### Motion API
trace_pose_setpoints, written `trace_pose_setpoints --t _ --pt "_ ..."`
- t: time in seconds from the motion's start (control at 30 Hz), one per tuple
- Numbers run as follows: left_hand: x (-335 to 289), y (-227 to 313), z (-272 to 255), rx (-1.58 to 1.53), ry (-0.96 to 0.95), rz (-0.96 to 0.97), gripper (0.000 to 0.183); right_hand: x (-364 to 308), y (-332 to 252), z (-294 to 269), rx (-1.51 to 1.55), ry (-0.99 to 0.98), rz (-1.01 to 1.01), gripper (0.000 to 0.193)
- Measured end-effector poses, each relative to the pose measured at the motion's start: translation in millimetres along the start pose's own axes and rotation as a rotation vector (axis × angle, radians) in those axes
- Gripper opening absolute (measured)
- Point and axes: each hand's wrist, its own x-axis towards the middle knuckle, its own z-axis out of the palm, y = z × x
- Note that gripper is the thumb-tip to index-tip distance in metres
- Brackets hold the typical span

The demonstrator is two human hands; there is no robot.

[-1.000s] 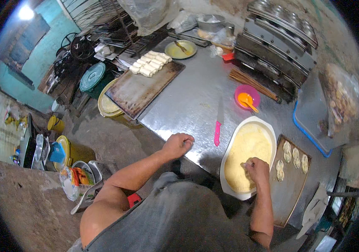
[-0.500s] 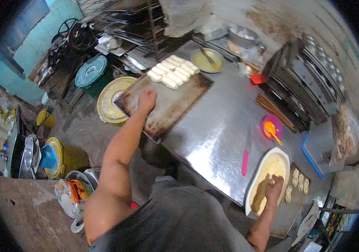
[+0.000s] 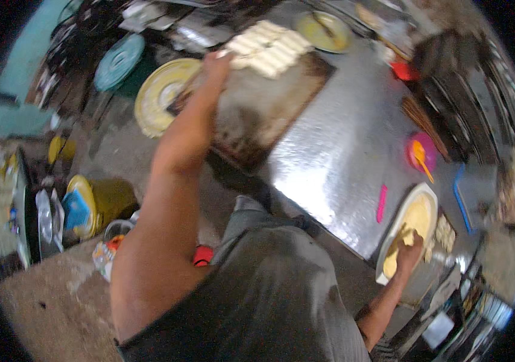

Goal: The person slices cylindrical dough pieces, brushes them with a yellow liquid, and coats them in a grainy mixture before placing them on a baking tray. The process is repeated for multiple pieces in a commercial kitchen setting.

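The left hand [image 3: 216, 65] is stretched to the dough rolls [image 3: 277, 49], the right hand [image 3: 410, 250] held over the white dish [image 3: 382, 278]; neither grip can be told. The bag's [image 3: 102, 258] print is blurred.

On the shiny table [image 3: 324, 145] I see a brown tray [image 3: 257, 102] at nine o'clock, a yellow plate [image 3: 313, 31] at twelve, a pink bowl [image 3: 429, 151] at three, a white tub [image 3: 383, 275] and pink handle [image 3: 382, 204] near five.
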Motion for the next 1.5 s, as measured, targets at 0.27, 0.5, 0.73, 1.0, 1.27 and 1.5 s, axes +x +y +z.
trace_pose_setpoints --t 0.27,0.5,0.73,1.0,1.27,1.5 --pt "-201 129 18 -0.294 -0.151 0.251 0.049 6 -54 26 0.296 0.175 -0.065 0.048" --pt "-377 130 109 -0.251 -0.966 0.255 0.03 12 -205 74 0.396 -0.497 -0.343 0.095" --pt "-402 129 111 -0.092 -0.985 0.109 0.03 5 -202 74 0.223 -0.604 -0.29 0.038" --pt "-382 154 98 -0.095 -0.918 0.109 0.021 0 -183 94 0.271 -0.346 -0.56 0.054" --pt "-413 71 110 0.238 -0.948 0.737 0.026 30 -139 73 -0.103 -0.145 -0.096 0.054" --pt "-388 103 121 0.204 -0.884 1.024 0.02 27 -118 80 0.079 -0.21 -0.046 0.029"
